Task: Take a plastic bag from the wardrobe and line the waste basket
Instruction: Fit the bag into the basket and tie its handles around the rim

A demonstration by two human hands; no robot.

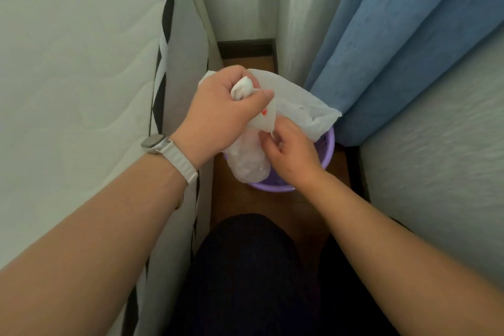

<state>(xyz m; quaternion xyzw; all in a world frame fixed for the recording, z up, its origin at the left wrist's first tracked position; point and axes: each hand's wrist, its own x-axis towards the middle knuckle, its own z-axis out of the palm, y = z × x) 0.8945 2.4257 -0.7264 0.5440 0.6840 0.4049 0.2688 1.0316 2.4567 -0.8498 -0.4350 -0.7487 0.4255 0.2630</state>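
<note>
Head view: left hand fists a bunched white plastic bag above the purple waste basket; right hand pinches its edge, the bag's lower part hanging inside the basket

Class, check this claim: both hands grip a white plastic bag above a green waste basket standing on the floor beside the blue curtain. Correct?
Not quite: the waste basket is purple, not green, as the head view shows. Both the left hand and right hand do grip the white plastic bag above it, beside the blue curtain.
</note>
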